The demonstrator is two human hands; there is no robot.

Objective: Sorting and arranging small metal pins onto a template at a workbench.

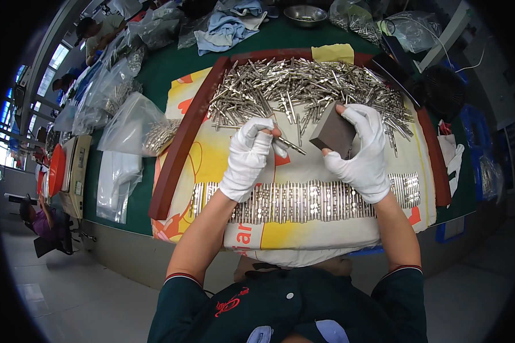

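On the green table (154, 68), metal pins (303, 86) heaped on cloth (212, 160).

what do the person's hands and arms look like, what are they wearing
Both the left hand and the right hand wear snug white knit fabric gloves ending at the wrist. The forearms are bare. Dark green short sleeves have thin red-and-white striped cuff edges.

Bright, even daylight enters from the windows (40, 74) at nine o'clock, casting only soft shadows. Glare sparkles on the heap of metal pins (303, 86) at twelve o'clock (sharp in the centre). Fisheye distortion bends edges, and black vignetting rings the rim.
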